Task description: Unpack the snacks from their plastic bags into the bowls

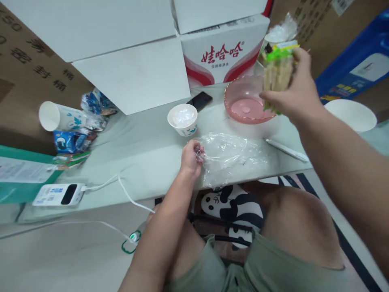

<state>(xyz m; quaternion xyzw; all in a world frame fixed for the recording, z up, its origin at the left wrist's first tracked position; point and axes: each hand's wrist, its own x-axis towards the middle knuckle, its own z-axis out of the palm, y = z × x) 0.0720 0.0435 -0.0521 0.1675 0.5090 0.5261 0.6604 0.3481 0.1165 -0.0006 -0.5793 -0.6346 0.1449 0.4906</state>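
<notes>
Wrapped bundle: green-topped packet of tan, stick-like pieces (277,77), upper right of the frame, overlapping the right edge of the bowl in view; edges blurred, contents not certain.
Right hand (299,87): closed round the bundle's side, thumb near the lower end, fingers mostly behind; grip looks firm.
Left hand (191,157): centre of frame, fingers curled tight, pinching a gathered corner of plastic.
Clear plastic bag (234,158): spread crumpled at centre right, reaching the table's near edge.
Pink bowl (245,109): right of centre, beyond the bag; gold-trimmed rim.
Paper cup (186,130): upright just beyond the left hand, clear plastic inside.
Smartphone (203,100): flat, behind the cup.
Slim white tool (285,150): right of the bag, pen or cutter, cannot tell.
Table (133,162): pale cover; power bank (57,194) with white cable at lower left.
Hazards, judged: a loose thumb could let pieces slip out beside the bowl; a low swing could catch its rim; a sharp tug on the bag could knock the cup, so near the left hand.
</notes>
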